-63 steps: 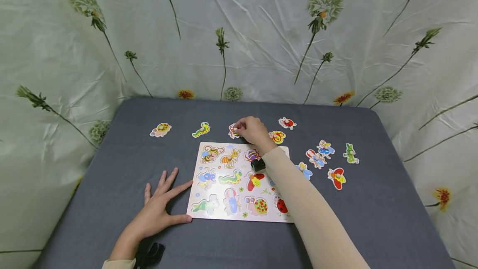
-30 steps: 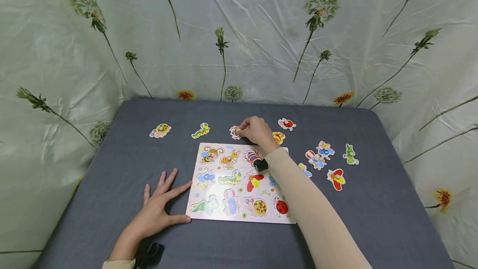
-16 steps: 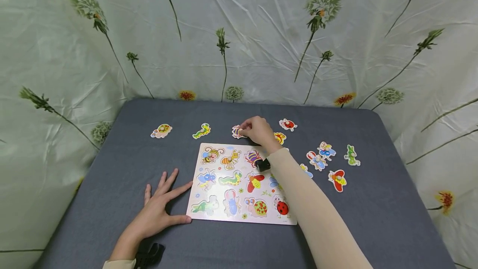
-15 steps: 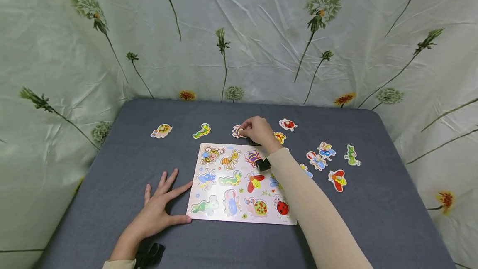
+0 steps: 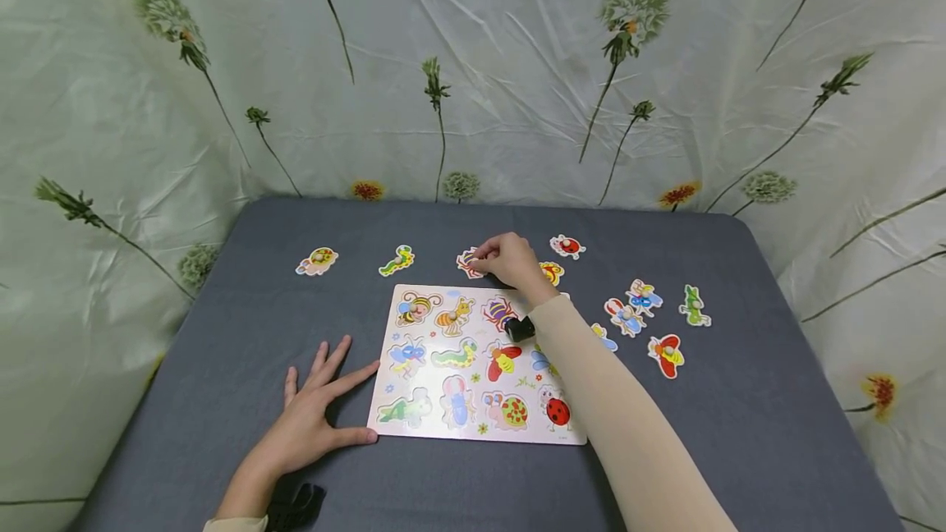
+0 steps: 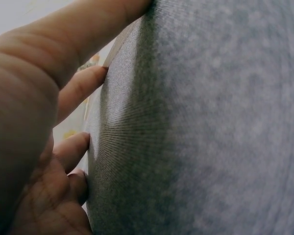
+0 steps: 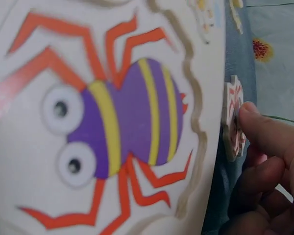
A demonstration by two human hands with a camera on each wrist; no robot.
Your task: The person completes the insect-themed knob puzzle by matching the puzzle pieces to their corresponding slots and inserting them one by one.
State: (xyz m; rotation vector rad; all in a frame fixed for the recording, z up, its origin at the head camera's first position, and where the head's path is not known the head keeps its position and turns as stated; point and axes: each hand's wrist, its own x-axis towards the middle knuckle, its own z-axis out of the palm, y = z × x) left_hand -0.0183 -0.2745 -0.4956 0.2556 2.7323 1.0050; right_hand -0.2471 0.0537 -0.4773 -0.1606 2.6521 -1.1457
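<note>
In the head view, my right hand (image 5: pixel 512 261) pinches a spider puzzle piece (image 5: pixel 469 263) just beyond the far edge of the pink puzzle board (image 5: pixel 473 432). The right wrist view shows the thumb against the face of that spider piece (image 7: pixel 233 117), which stands tilted. Large in the same view is the board's spider recess (image 7: pixel 132 115), purple with yellow stripes and red legs. My left hand (image 5: pixel 310 417) lies spread on the cloth, its thumb and index fingertips at the board's left edge. A bee piece (image 5: pixel 415 308) and an orange insect piece (image 5: pixel 453 317) sit in the board's top row.
A snail piece (image 5: pixel 318 261) and a caterpillar piece (image 5: pixel 397 260) lie behind the board to the left. A ladybird piece (image 5: pixel 567 247), a red-winged piece (image 5: pixel 667 355), a green piece (image 5: pixel 693 306) and several others lie right. My right sleeve (image 5: pixel 621 401) covers part of the board's right side.
The spider piece has shifted slightly right with my right hand and been turned between the fingers; more of its red legs now shows. My left hand and the board have stayed in place.
</note>
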